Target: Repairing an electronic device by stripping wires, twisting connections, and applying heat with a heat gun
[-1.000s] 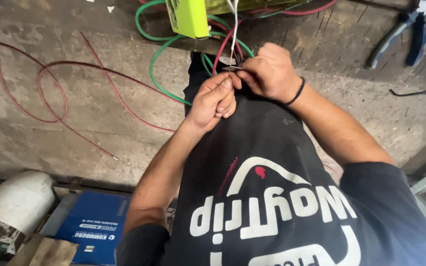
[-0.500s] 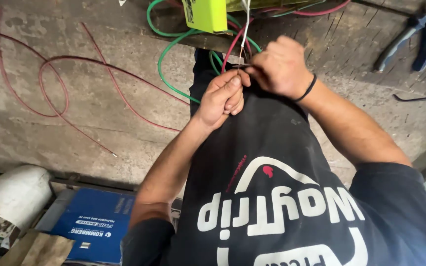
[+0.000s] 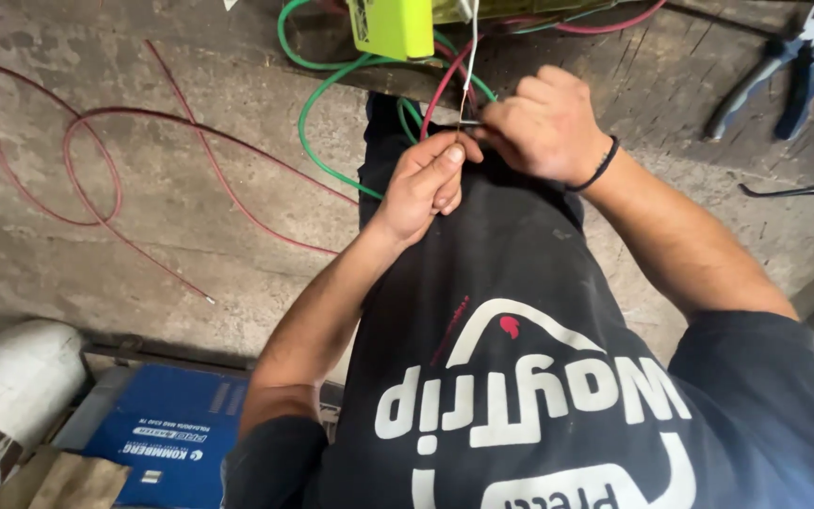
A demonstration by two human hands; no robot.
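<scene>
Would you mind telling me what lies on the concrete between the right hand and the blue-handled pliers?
In the head view, nothing: bare stained concrete runs from the right hand to the pliers. A thin black cable lies lower, off that stretch.

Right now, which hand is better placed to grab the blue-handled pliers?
Right, probably. The right hand lies nearer the pliers, which rest to its right; the left hand sits farther off. Both pinch the thin wire.

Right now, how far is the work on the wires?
Done: red wire and green wire are already laid out on the concrete; pliers lie aside. In hand: the left hand and right hand pinch a thin wire end below the yellow-green box. Left: cannot tell.
</scene>
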